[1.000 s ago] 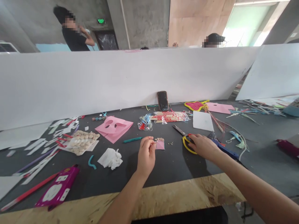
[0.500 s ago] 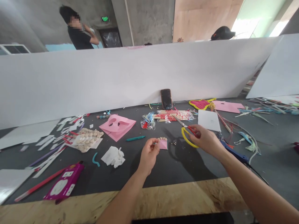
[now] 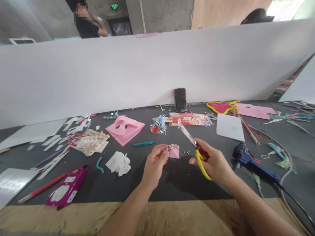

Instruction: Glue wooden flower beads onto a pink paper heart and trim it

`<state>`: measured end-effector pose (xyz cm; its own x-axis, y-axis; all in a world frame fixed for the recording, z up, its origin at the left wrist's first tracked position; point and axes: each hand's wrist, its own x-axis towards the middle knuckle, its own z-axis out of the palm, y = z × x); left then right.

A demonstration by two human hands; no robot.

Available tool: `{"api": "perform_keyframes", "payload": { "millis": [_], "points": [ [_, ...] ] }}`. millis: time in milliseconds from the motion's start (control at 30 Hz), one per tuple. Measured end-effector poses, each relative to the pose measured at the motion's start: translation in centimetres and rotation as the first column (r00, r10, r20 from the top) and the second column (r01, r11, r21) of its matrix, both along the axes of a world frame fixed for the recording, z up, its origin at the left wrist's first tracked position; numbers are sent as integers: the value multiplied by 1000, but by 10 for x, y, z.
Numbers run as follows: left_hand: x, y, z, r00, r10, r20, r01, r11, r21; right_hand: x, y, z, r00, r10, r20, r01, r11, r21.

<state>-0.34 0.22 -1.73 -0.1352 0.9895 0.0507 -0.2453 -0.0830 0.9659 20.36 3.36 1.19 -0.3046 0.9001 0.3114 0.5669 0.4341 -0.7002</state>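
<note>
Holding yellow-handled scissors (image 3: 188, 135) in the right hand (image 3: 215, 164), grip closed round the loops, blades raised; left hand (image 3: 155, 165) pinched at the edge of a small pink card (image 3: 174, 153), hold unclear, on the dark table (image 3: 118, 188). Reaching the card calls for lowering the blades.

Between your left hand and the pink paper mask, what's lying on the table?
In the head view, a teal marker lies between the left hand and the pink paper mask.
</note>
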Motion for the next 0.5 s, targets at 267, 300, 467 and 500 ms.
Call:
{"api": "perform_keyframes", "payload": {
  "millis": [267,300,467,500],
  "points": [
    [-2,1,1,999,45,5,-45,999,-19,-6,-12,-4,939,172,298,-192,981,38],
    [-2,0,0,999,53,7,-53,998,-24,-7,-13,-1,937,169,306,-193,980,49],
    [-3,-3,0,998,60,-34,-61,998,-19,-8,-18,8,918,119,379,-184,973,140],
    [-3,-3,0,997,60,-41,-60,998,-7,-8,-18,8,910,106,400,-181,971,155]
  ]
}}
